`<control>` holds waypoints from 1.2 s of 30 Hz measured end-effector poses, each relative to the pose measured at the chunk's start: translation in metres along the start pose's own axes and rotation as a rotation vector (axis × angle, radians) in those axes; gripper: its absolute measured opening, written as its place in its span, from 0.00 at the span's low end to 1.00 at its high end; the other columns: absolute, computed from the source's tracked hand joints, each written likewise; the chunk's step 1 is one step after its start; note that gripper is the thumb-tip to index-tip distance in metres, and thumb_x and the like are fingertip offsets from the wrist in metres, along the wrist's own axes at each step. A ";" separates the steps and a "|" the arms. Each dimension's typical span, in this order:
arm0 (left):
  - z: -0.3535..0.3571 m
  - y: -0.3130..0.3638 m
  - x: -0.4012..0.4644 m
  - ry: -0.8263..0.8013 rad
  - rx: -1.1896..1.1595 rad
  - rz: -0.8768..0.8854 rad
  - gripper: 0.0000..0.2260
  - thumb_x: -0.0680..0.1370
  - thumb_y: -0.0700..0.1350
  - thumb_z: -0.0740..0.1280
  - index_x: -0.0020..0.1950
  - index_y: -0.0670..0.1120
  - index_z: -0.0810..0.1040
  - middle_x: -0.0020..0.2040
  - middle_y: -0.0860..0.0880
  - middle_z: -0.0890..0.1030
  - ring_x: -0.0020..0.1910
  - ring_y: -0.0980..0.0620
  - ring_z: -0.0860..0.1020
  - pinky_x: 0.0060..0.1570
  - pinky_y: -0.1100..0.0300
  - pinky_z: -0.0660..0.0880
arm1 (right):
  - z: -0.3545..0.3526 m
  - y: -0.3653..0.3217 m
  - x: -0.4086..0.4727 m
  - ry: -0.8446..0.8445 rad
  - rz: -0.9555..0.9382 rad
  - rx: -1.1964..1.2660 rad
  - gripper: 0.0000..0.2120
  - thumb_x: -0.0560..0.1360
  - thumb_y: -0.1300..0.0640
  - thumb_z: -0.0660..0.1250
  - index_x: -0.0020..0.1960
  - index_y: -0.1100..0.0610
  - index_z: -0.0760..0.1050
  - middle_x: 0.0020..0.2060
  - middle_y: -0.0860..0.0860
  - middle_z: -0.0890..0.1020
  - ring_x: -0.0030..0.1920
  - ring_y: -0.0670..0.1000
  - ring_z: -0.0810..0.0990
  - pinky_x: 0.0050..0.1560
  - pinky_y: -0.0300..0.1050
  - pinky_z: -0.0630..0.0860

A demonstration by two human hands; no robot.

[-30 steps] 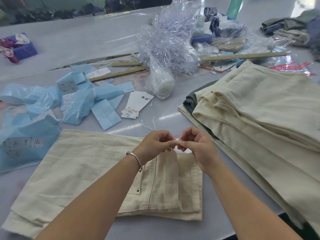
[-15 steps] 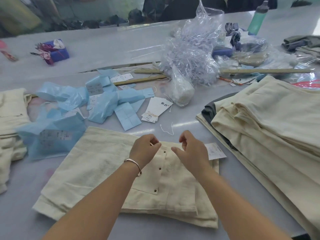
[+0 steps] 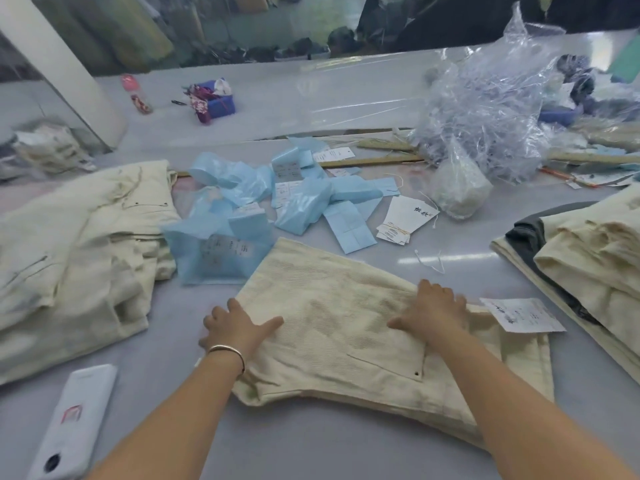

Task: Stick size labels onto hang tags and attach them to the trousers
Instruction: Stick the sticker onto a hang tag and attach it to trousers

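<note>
both hands, left (image 3: 239,329) and right (image 3: 433,311), spread flat on the folded trousers (image 3: 349,327); long axis from 10 to 4 o'clock; hang tag (image 3: 521,315) at 3 o'clock, nearest the right.

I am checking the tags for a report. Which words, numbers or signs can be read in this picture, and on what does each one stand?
Bundle of hang tags: two large dark brush characters on the top tag, too blurred to quote.
Hang tag on the trousers: printed lines, unreadable.
Blue bags: label print too blurred.
White phone: red mark, illegible.
Nothing reads clearly.
</note>
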State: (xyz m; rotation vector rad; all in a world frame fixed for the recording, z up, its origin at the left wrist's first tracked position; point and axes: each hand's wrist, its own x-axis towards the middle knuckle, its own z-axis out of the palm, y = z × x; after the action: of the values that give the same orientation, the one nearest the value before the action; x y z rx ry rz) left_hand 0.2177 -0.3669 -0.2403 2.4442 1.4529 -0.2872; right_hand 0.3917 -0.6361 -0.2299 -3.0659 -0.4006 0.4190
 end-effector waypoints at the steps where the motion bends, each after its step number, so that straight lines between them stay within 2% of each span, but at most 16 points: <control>1: 0.001 -0.001 -0.001 0.003 0.005 0.016 0.48 0.61 0.77 0.66 0.69 0.45 0.62 0.66 0.41 0.67 0.67 0.40 0.66 0.58 0.43 0.70 | 0.001 -0.001 -0.002 0.021 0.000 0.006 0.38 0.63 0.28 0.68 0.61 0.53 0.66 0.59 0.51 0.76 0.61 0.55 0.73 0.62 0.52 0.64; 4: 0.006 0.007 -0.010 -0.047 -0.118 0.153 0.43 0.63 0.74 0.69 0.62 0.44 0.64 0.62 0.41 0.75 0.62 0.40 0.73 0.52 0.51 0.71 | 0.010 0.002 -0.018 0.075 -0.067 0.073 0.25 0.71 0.32 0.64 0.54 0.50 0.66 0.52 0.50 0.80 0.55 0.55 0.78 0.50 0.49 0.66; 6: 0.008 0.021 -0.024 -0.052 -0.209 0.304 0.32 0.67 0.67 0.71 0.56 0.45 0.67 0.55 0.44 0.80 0.56 0.41 0.78 0.45 0.54 0.71 | 0.010 0.011 -0.036 0.132 -0.063 0.244 0.18 0.71 0.35 0.65 0.48 0.48 0.66 0.46 0.49 0.80 0.52 0.56 0.79 0.42 0.48 0.65; 8: 0.000 0.042 -0.042 -0.063 -0.336 0.436 0.22 0.67 0.60 0.73 0.51 0.47 0.73 0.49 0.48 0.82 0.50 0.44 0.79 0.40 0.57 0.71 | 0.000 0.028 -0.055 0.240 -0.019 0.387 0.16 0.70 0.37 0.66 0.45 0.49 0.70 0.41 0.49 0.79 0.49 0.57 0.79 0.38 0.47 0.65; 11: -0.028 0.090 -0.081 -0.118 -0.583 0.616 0.18 0.59 0.59 0.72 0.42 0.51 0.76 0.39 0.54 0.80 0.39 0.55 0.78 0.33 0.63 0.68 | -0.034 0.066 -0.089 0.448 0.045 0.470 0.17 0.68 0.35 0.68 0.45 0.47 0.76 0.37 0.48 0.81 0.44 0.56 0.79 0.36 0.47 0.69; 15: -0.067 0.165 -0.150 -0.049 -0.822 0.934 0.12 0.64 0.59 0.72 0.41 0.54 0.78 0.37 0.59 0.82 0.36 0.63 0.78 0.31 0.70 0.70 | -0.099 0.134 -0.142 0.783 0.184 0.425 0.19 0.66 0.34 0.70 0.51 0.45 0.81 0.38 0.51 0.84 0.44 0.59 0.81 0.37 0.46 0.70; 17: -0.081 0.203 -0.185 -0.034 -0.915 1.047 0.11 0.67 0.59 0.71 0.41 0.53 0.78 0.38 0.63 0.81 0.36 0.64 0.78 0.31 0.72 0.70 | -0.133 0.174 -0.167 0.907 0.265 0.360 0.20 0.67 0.34 0.70 0.48 0.48 0.80 0.36 0.51 0.83 0.42 0.60 0.81 0.35 0.45 0.69; 19: -0.088 0.242 -0.216 -0.012 -1.004 1.122 0.12 0.69 0.59 0.69 0.42 0.51 0.78 0.35 0.59 0.81 0.32 0.61 0.77 0.29 0.70 0.70 | -0.166 0.215 -0.191 1.010 0.330 0.306 0.21 0.67 0.34 0.70 0.46 0.50 0.80 0.34 0.52 0.82 0.40 0.60 0.80 0.34 0.45 0.69; 21: -0.093 0.282 -0.244 -0.002 -1.087 1.170 0.12 0.71 0.59 0.70 0.42 0.50 0.77 0.36 0.54 0.81 0.31 0.57 0.76 0.30 0.63 0.72 | -0.198 0.254 -0.213 1.111 0.376 0.247 0.23 0.66 0.33 0.69 0.46 0.51 0.80 0.34 0.54 0.82 0.39 0.61 0.80 0.35 0.48 0.72; 23: -0.099 0.324 -0.269 0.014 -1.151 1.222 0.11 0.72 0.58 0.70 0.42 0.52 0.76 0.35 0.55 0.80 0.31 0.56 0.75 0.33 0.57 0.72 | -0.229 0.294 -0.230 1.198 0.405 0.201 0.25 0.65 0.31 0.69 0.46 0.52 0.79 0.33 0.53 0.81 0.39 0.60 0.79 0.36 0.49 0.73; 26: -0.110 0.393 -0.294 0.059 -1.180 1.314 0.10 0.71 0.59 0.70 0.40 0.55 0.76 0.32 0.60 0.78 0.29 0.63 0.72 0.31 0.63 0.70 | -0.273 0.358 -0.238 1.311 0.423 0.100 0.26 0.63 0.29 0.68 0.44 0.51 0.78 0.29 0.49 0.76 0.37 0.59 0.79 0.34 0.45 0.66; 28: -0.112 0.442 -0.300 0.146 -1.063 1.339 0.15 0.71 0.62 0.68 0.41 0.52 0.75 0.32 0.56 0.78 0.31 0.60 0.73 0.32 0.58 0.69 | -0.296 0.401 -0.223 1.313 0.446 0.019 0.29 0.62 0.27 0.66 0.47 0.50 0.79 0.32 0.51 0.79 0.39 0.59 0.79 0.35 0.45 0.63; 31: -0.093 0.512 -0.298 0.224 -0.785 1.332 0.17 0.71 0.61 0.68 0.46 0.49 0.77 0.39 0.47 0.80 0.40 0.43 0.76 0.40 0.52 0.70 | -0.301 0.457 -0.172 1.150 0.510 -0.039 0.29 0.66 0.29 0.66 0.53 0.51 0.78 0.45 0.56 0.82 0.49 0.59 0.79 0.42 0.49 0.66; 33: -0.064 0.544 -0.294 0.270 -0.515 1.319 0.18 0.73 0.55 0.71 0.56 0.45 0.78 0.51 0.39 0.81 0.53 0.38 0.76 0.52 0.47 0.72 | -0.279 0.483 -0.133 0.888 0.603 -0.130 0.27 0.71 0.34 0.66 0.61 0.52 0.75 0.56 0.57 0.77 0.59 0.59 0.74 0.55 0.53 0.69; 35: -0.024 0.562 -0.290 0.304 -0.272 1.330 0.22 0.74 0.54 0.72 0.63 0.44 0.77 0.60 0.38 0.77 0.62 0.37 0.72 0.61 0.46 0.69 | -0.237 0.497 -0.103 0.590 0.624 -0.128 0.23 0.74 0.41 0.65 0.65 0.50 0.72 0.62 0.55 0.72 0.64 0.57 0.69 0.60 0.53 0.68; 36: -0.002 0.566 -0.287 0.244 -0.223 1.360 0.21 0.75 0.54 0.70 0.64 0.45 0.77 0.63 0.40 0.77 0.64 0.39 0.72 0.63 0.47 0.69 | -0.211 0.501 -0.092 0.459 0.589 -0.057 0.20 0.75 0.43 0.64 0.64 0.49 0.72 0.62 0.53 0.71 0.64 0.56 0.69 0.59 0.51 0.68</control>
State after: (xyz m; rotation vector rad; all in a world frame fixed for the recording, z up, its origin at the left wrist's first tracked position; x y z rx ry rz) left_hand 0.5797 -0.8597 -0.0704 2.6802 -0.3318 0.4448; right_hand 0.4874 -1.1414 -0.0306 -3.1395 0.5167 -0.3059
